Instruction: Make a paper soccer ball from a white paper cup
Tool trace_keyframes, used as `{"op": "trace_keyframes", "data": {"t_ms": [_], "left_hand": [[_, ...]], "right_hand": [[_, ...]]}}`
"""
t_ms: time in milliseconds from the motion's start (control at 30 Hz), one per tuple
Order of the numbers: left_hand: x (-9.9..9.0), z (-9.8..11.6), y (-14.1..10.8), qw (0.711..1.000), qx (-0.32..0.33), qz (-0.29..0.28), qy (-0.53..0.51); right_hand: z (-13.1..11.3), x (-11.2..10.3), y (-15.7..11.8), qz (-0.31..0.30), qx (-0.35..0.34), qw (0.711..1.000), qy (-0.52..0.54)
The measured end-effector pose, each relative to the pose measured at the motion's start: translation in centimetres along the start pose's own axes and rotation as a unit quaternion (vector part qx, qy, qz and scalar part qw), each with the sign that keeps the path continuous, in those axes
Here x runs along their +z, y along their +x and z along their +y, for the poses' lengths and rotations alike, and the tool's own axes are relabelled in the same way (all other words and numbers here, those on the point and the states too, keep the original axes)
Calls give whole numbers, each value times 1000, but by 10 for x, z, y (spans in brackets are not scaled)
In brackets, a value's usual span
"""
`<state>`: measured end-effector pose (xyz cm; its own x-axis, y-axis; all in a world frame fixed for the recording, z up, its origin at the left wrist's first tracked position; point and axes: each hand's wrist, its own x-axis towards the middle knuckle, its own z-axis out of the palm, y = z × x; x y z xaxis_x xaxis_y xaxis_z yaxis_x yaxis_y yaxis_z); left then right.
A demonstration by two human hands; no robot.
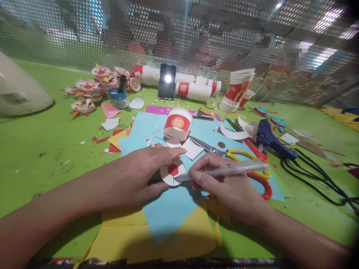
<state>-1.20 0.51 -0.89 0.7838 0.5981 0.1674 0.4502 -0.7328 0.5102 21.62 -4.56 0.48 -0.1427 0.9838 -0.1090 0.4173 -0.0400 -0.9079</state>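
My left hand (150,168) pinches a round white paper disc (166,178) by its left edge, thumb and finger on either side. A red hexagon (173,170) is at the disc's middle, with dark lines running out from it. In my right hand (221,183) is a clear-barrelled pen (238,168), its tip touching the disc below the hexagon. Just beyond stands a red and white paper cup (177,123). Scissors with yellow and red handles (210,145) lie open, partly behind my right hand. Light blue paper (168,220) is spread beneath.
A blue glue gun (269,138) and its black cable (311,183) lie at right. At the back are a propped phone (167,82), stacked paper cups (195,90), a blue paint jar (119,98) and several red-spotted paper pieces (88,86). Yellow sheets (120,239) lie nearest me.
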Motion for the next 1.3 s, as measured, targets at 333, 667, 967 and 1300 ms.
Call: {"op": "trace_keyframes", "data": {"t_ms": [333,667,967,1300], "left_hand": [[-1,2,1,1000,-15,-13,1],[-4,13,0,998,-44,-7,-55],[-15,24,-2,994,34,-9,-105],[-7,26,3,987,99,29,-123]], "right_hand": [[2,1,-1,-14,12,999,36],[10,-7,4,65,-20,982,175],[7,-4,4,-15,-75,991,110],[5,-2,3,-3,29,984,174]]}}
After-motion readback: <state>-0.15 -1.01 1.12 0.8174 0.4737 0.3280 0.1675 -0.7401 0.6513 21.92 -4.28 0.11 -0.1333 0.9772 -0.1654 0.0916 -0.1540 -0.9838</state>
